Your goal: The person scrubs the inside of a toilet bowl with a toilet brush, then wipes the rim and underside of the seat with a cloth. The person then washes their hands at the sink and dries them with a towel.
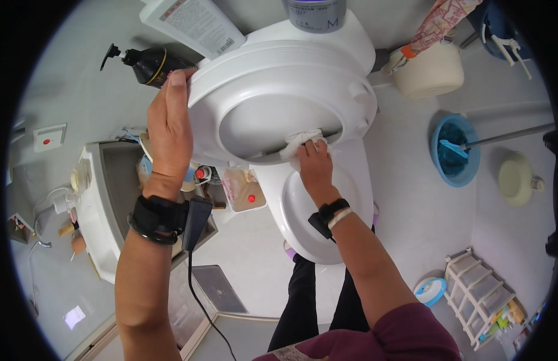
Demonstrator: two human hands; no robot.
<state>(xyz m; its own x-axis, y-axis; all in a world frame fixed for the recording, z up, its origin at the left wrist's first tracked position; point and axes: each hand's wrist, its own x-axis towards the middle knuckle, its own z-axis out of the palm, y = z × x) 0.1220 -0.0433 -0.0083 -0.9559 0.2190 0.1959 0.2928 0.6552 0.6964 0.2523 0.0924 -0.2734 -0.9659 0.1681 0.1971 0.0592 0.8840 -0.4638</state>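
My left hand (173, 122) grips the left edge of the raised white toilet seat (279, 81), thumb towards its upper side. Behind the seat's oval opening the raised lid (270, 122) shows. A crumpled white cloth (301, 141) is in my right hand (316, 167), pressed at the lower right rim of the opening. The fingers hide part of the cloth. Below that hand lies the toilet bowl (301, 212), its basin partly covered by my right forearm. A black strapped device sits on each wrist.
On the tank stand a white bottle (197, 27) and a grey-purple jar (317, 16); a black pump bottle (148, 65) is beside them. At left is a washbasin (98, 203). To the right are a blue bucket (473, 169) with a long-handled brush, a cream bucket (427, 72) and a white rack (477, 293).
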